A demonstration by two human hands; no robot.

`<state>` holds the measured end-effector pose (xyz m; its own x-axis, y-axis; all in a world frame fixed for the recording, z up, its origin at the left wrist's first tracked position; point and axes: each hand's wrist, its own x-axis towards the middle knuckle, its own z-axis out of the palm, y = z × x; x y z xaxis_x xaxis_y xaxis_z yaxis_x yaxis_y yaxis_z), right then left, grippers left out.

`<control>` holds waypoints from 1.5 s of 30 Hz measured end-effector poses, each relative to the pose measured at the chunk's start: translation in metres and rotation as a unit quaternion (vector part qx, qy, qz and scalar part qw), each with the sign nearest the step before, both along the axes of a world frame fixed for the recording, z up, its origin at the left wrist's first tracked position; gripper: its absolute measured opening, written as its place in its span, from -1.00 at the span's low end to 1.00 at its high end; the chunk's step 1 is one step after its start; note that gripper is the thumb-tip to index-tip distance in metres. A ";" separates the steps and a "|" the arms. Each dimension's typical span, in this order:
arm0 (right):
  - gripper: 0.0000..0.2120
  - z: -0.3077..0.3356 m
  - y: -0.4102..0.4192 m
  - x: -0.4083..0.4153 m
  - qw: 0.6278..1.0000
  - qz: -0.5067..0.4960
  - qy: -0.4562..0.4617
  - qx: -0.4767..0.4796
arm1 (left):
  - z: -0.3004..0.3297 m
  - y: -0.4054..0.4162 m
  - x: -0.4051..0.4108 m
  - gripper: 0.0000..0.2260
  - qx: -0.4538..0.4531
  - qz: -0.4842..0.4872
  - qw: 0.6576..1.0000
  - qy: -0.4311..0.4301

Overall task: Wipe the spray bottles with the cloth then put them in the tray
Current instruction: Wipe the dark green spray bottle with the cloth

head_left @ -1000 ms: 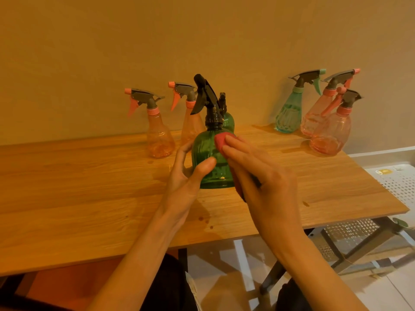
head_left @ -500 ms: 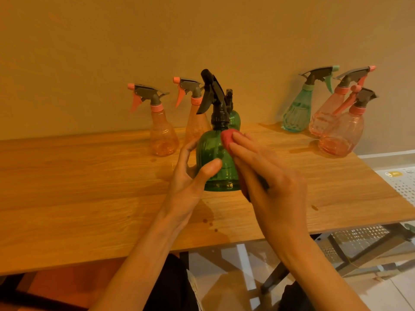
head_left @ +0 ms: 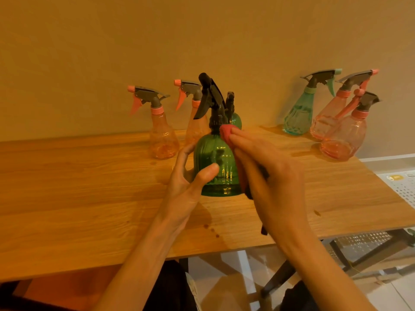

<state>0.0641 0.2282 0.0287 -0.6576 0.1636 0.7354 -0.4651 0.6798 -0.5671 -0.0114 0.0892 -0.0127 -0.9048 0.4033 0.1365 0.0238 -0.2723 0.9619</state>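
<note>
Wiping the near bottle (head_left: 216,167) on the table (head_left: 89,187): left hand (head_left: 186,182) cupping it, right hand's (head_left: 276,182) flat fingers pressing the cloth (head_left: 225,132); its trigger (head_left: 211,95) probably comes next.

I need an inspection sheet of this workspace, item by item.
Surface: wooden table, small dark spots near the front edge.
Job's things: green spray bottle upright, red cloth on its shoulder; by the wall a second green bottle, a teal bottle, four pink bottles; white perforated tray beyond the table's right end.
Clutter: nothing seen.
Grippers: left hand holds the green spray bottle; right hand presses the cloth, fingers straight.
Cables: nothing seen.
Surroundings: wall; dark table legs.
</note>
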 end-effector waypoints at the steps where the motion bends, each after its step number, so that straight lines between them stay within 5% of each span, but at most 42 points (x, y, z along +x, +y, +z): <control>1: -0.71 0.010 0.003 -0.004 1.000 0.005 -0.020 -0.003 | 0.001 -0.001 0.000 -0.32 -0.002 -0.002 1.000 0.003; 5: -0.74 0.029 0.012 -0.012 0.996 0.027 -0.089 -0.003 | 0.002 -0.003 0.001 -0.30 -0.001 -0.005 1.000 0.010; 13: -0.72 0.015 0.012 0.008 0.996 0.019 -0.063 0.056 | 0.001 -0.001 0.004 -0.07 -0.002 -0.012 1.000 -0.002; 17: -0.73 0.026 0.013 -0.006 0.997 0.016 -0.057 0.046 | 0.001 0.001 0.007 -0.28 -0.001 -0.023 1.000 0.007; 33: -0.67 -0.050 -0.008 0.038 0.999 0.025 0.014 0.013 | 0.006 0.001 0.001 -0.29 0.027 0.026 0.999 -0.033; 40: -0.69 -0.041 -0.007 0.033 0.999 0.035 0.028 0.012 | 0.010 0.005 0.008 0.09 0.064 0.001 0.995 -0.077; 45: -0.70 -0.033 -0.002 0.036 0.993 0.051 0.004 -0.102 | 0.006 0.004 0.007 0.07 0.089 -0.003 0.990 -0.112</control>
